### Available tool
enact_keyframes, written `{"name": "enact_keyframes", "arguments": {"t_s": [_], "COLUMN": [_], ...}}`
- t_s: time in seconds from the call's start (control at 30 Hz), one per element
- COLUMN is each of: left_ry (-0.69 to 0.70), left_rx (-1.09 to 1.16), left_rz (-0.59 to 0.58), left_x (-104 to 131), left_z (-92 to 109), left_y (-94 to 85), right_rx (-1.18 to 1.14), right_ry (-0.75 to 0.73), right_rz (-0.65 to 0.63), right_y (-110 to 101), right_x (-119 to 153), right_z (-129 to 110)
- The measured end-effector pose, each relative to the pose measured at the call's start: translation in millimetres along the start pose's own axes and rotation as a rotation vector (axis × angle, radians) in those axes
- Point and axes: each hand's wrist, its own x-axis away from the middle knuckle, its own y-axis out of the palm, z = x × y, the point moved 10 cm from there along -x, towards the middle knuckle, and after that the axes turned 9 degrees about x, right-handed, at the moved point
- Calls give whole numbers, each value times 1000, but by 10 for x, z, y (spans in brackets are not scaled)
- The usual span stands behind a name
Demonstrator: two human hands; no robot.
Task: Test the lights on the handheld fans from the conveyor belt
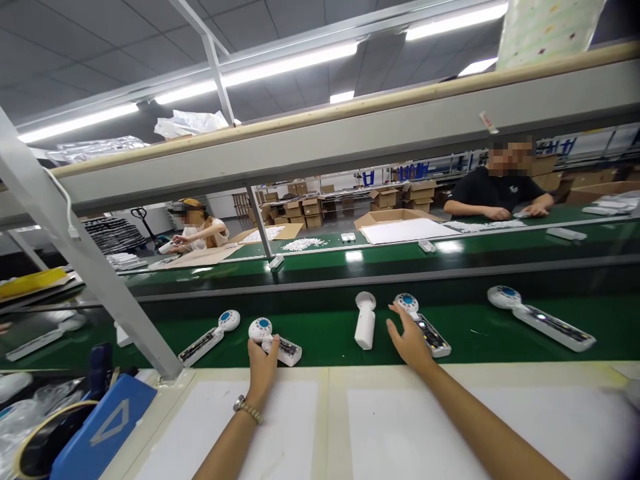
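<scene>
On the green conveyor belt, my left hand (263, 365) has its thumb and fingers around the neck of a white handheld device (287, 351). This device has a round head with a blue centre, and its handle is open on a dark inside. My right hand (411, 339) reaches over a second such device (435, 337), fingers spread, partly covering it; whether it touches is unclear. Between my hands lies a closed white device (365, 327) with its plain side up. Another open-handled device (205, 343) rests left of my left hand, and one more (545, 323) lies to the right.
A pale worktable edge (333, 413) runs before me. A slanted metal post (100, 240) and a blue tape dispenser (107, 427) stand at left. An overhead shelf beam (320, 143) crosses the view. Beyond, two people work beside small white parts (304, 245) and cartons.
</scene>
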Motion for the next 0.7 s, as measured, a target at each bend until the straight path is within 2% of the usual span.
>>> {"name": "enact_keyframes", "arguments": {"t_s": [0.07,0.13,0.23,0.33,0.43,0.57,0.63,0.7], "left_ry": [143,366,714,965,1062,1077,1064,1051], "left_rx": [-112,-276,-457,-523,-543,-526,-525,-518], "left_rz": [-14,-69,-205,-343,-436,-523,-561,-578], "left_x": [98,282,691,1101,1352,1488,1505,1501], "left_z": [145,365,678,892,983,968,924,889], "left_y": [66,220,514,726,834,915,956,981], "right_rx": [238,333,427,436,361,170,56,-91], "right_ry": [-3,83,197,214,173,147,144,134], "right_rz": [141,168,79,-36,-108,-112,-147,-233], "right_y": [-265,-422,-459,-363,-260,-118,56,307], "right_x": [0,-10,-23,-1,57,248,442,703], "right_z": [19,144,328,372,287,85,-62,-262]}}
